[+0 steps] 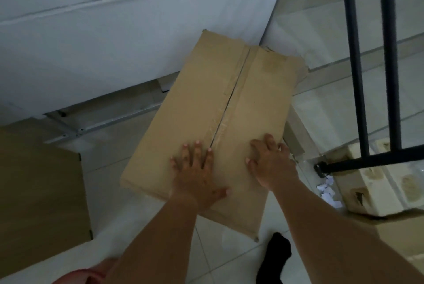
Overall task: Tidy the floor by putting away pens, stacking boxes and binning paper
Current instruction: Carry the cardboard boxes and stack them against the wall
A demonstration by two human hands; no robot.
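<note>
Both palms lie flat and open on the taped cardboard box (213, 109) at frame centre: left hand (197, 173), right hand (271, 164). Stacking looks underway. Torn paper scraps (328, 192) remain on the floor (220, 251) at lower right; no pens visible.

Cardboard boxes: three — one large taped box (211, 118), one at the floor's left edge (39, 192), one stained (376, 182). Hands: two. Torn paper scraps (328, 189): one pile.

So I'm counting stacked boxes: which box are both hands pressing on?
The taped brown carton in the middle; the flat cardboard at left lies untouched.
</note>
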